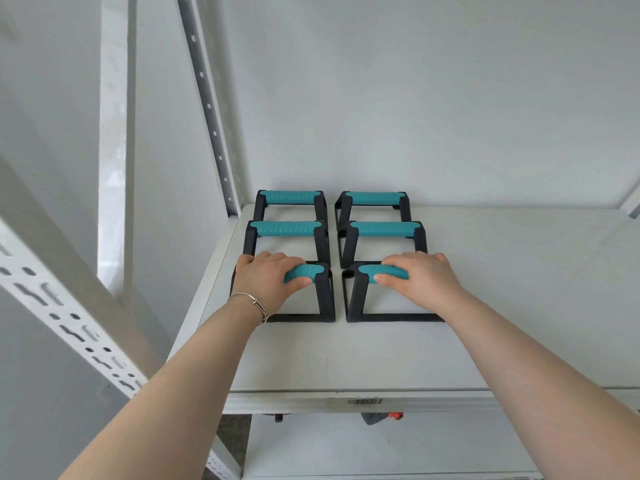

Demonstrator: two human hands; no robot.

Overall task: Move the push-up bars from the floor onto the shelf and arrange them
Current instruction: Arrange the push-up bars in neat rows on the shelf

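Two front push-up bars (381, 292) look stiff and light; left hand (266, 278) and right hand (419, 277) each grip a teal handle

Bright, soft shadows, wide-angle edge warp

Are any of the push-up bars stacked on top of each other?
No, all six push-up bars stand side by side in two columns directly on the shelf.

1. Six push-up bars stood on white shelf (502, 306), in 2 columns x 3 rows, near back left corner.
2. Left hand (266, 278) gripped teal handle of front left bar (313, 271).
3. Right hand (419, 277) gripped handle of front right bar (369, 271).
4. Bracelet (254, 303) sat on left wrist.
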